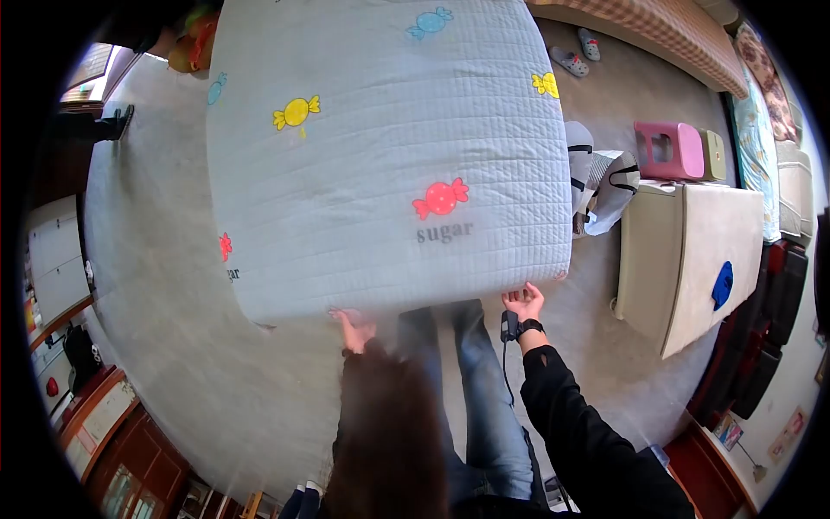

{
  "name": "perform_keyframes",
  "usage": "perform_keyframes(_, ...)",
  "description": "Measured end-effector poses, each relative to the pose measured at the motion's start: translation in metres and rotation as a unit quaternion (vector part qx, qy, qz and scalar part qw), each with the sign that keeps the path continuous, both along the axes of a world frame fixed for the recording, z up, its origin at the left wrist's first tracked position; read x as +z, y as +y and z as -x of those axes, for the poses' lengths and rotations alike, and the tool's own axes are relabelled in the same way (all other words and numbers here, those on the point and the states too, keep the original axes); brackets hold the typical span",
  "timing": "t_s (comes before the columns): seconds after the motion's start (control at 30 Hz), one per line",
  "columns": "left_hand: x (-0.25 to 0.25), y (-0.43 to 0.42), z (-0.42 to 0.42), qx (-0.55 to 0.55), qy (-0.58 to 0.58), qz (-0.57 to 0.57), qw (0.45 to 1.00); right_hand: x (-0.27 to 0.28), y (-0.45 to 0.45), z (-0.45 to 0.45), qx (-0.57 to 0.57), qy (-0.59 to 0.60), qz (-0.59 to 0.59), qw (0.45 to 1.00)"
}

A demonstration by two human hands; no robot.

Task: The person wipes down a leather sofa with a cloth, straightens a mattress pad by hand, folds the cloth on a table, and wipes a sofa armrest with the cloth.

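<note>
A: Both hands up at the near edge, and there, filling the middle of the scene, the pale blue-grey quilted fabric cover printed with coloured sweets point(363, 190)! What's the left hand point(354, 330) doing?

B: It's towards the left of that near edge, fingers at the hem, but blurred. Gripping or just touching? I can't tell.

A: And the right hand point(525, 304)?

B: Close to the near right corner, fingers half curled at the hem. Whether there's cloth pinched in there, I can't tell either.

A: So where's the danger?

B: Uneven pull, for my money! One hand tugging harder could skew the whole cover and bunch up the quilting.

A: And watch that thin black cable point(505, 372), hanging from the small black box-shaped device point(509, 326) at the right wrist. A wide sweep could snag it on the corner.

B: Trouble on the right, too: the pale bag with black straps point(605, 208) sits just beside the cover, and a dragged side edge might catch a strap.
</note>
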State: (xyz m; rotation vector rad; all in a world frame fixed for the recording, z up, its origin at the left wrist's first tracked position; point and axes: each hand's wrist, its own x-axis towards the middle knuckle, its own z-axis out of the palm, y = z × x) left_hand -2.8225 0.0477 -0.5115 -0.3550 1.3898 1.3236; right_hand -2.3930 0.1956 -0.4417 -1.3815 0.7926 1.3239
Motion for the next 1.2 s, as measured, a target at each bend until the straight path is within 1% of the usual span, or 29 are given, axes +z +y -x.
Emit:
perform_keyframes(0.03,0.027,0.015,-0.005,0.134,-0.144,0.033,0.98,0.0,-0.002,0.001,-0.025,-0.02,0.021,0.999)
perform_keyframes(0.07,0.084,0.058,-0.017,0.214,-0.123,0.138,0.959,-0.001,-0.005,-0.001,-0.023,-0.029,0.017,0.999)
perform_keyframes(0.1,0.078,0.053,-0.012,0.212,-0.122,0.134,0.96,-0.002,-0.009,-0.004,-0.021,-0.038,0.012,0.999)
perform_keyframes(0.17,0.069,0.038,-0.004,0.112,-0.044,0.113,0.986,-0.002,-0.011,-0.01,-0.07,-0.077,-0.032,0.994)
perform_keyframes(0.2,0.084,0.038,-0.004,0.086,-0.048,0.078,0.992,0.019,-0.003,-0.004,-0.083,-0.096,-0.057,0.99)
perform_keyframes(0.23,0.097,0.042,-0.004,0.084,-0.047,0.071,0.993,0.041,0.004,0.0,-0.072,-0.116,-0.056,0.989)
perform_keyframes(0.3,0.09,0.023,-0.001,0.088,-0.021,0.082,0.993,0.035,-0.001,-0.02,-0.029,-0.109,-0.083,0.99)
perform_keyframes(0.33,0.099,0.02,-0.003,0.072,0.019,0.105,0.992,0.047,0.003,-0.028,0.021,-0.11,-0.047,0.993)
perform_keyframes(0.37,0.117,0.02,-0.004,0.071,0.019,0.101,0.992,0.042,-0.003,-0.04,0.019,-0.11,-0.051,0.992)
perform_keyframes(0.4,0.128,0.016,-0.005,0.034,0.021,0.115,0.993,0.029,-0.016,-0.054,0.052,-0.163,-0.026,0.985)
perform_keyframes(0.47,0.145,0.005,-0.004,-0.035,0.027,0.141,0.989,0.051,-0.029,-0.051,0.089,-0.273,0.022,0.958)
perform_keyframes(0.5,0.151,0.0,-0.003,-0.075,0.04,0.15,0.985,0.053,-0.039,-0.049,0.089,-0.271,0.025,0.958)
perform_keyframes(0.57,0.158,-0.007,0.0,-0.19,0.112,0.178,0.959,0.057,-0.06,-0.045,0.151,-0.298,0.078,0.939)
perform_keyframes(0.6,0.159,-0.007,0.001,-0.265,0.162,0.193,0.931,0.052,-0.066,-0.046,0.153,-0.284,0.099,0.941)
perform_keyframes(0.63,0.16,-0.006,0.002,-0.339,0.213,0.206,0.893,0.047,-0.069,-0.047,0.152,-0.282,0.101,0.942)
perform_keyframes(0.67,0.16,-0.005,0.001,-0.406,0.263,0.216,0.848,0.039,-0.067,-0.049,0.165,-0.282,0.139,0.935)
perform_keyframes(0.7,0.161,-0.001,0.001,-0.443,0.292,0.217,0.819,0.033,-0.063,-0.053,0.178,-0.282,0.175,0.926)
perform_keyframes(0.73,0.16,0.002,0.0,-0.478,0.317,0.22,0.789,0.028,-0.063,-0.055,0.175,-0.268,0.178,0.93)
perform_keyframes(0.77,0.16,0.004,-0.003,-0.49,0.327,0.213,0.779,0.025,-0.064,-0.058,0.173,-0.268,0.177,0.931)
perform_keyframes(0.83,0.157,0.004,-0.006,-0.486,0.311,0.204,0.791,0.02,-0.071,-0.066,0.135,-0.239,0.138,0.952)
perform_keyframes(0.87,0.154,0.005,-0.006,-0.483,0.303,0.197,0.798,0.021,-0.073,-0.069,0.147,-0.218,0.135,0.955)
perform_keyframes(0.93,0.156,0.001,-0.008,-0.474,0.283,0.196,0.811,0.015,-0.076,-0.082,0.189,-0.159,0.187,0.951)
perform_keyframes(0.97,0.156,-0.006,-0.007,-0.466,0.272,0.198,0.818,-0.004,-0.092,-0.098,0.233,-0.151,0.197,0.94)
perform_keyframes(1.0,0.157,-0.011,-0.005,-0.46,0.261,0.202,0.824,0.0,-0.097,-0.101,0.246,-0.168,0.229,0.927)
perform_keyframes(1.03,0.159,-0.017,-0.005,-0.45,0.251,0.205,0.832,0.005,-0.099,-0.102,0.29,-0.218,0.264,0.894)
perform_keyframes(1.1,0.164,-0.026,-0.002,-0.425,0.229,0.213,0.85,-0.036,-0.128,-0.122,0.348,-0.348,0.277,0.825)
perform_keyframes(1.13,0.166,-0.031,-0.001,-0.41,0.216,0.217,0.859,-0.034,-0.115,-0.12,0.344,-0.351,0.27,0.828)
perform_keyframes(1.17,0.169,-0.037,0.001,-0.394,0.205,0.221,0.868,-0.031,-0.108,-0.117,0.401,-0.438,0.261,0.761)
perform_keyframes(1.2,0.171,-0.041,0.004,-0.377,0.195,0.224,0.877,-0.011,-0.096,-0.104,0.453,-0.517,0.25,0.682)
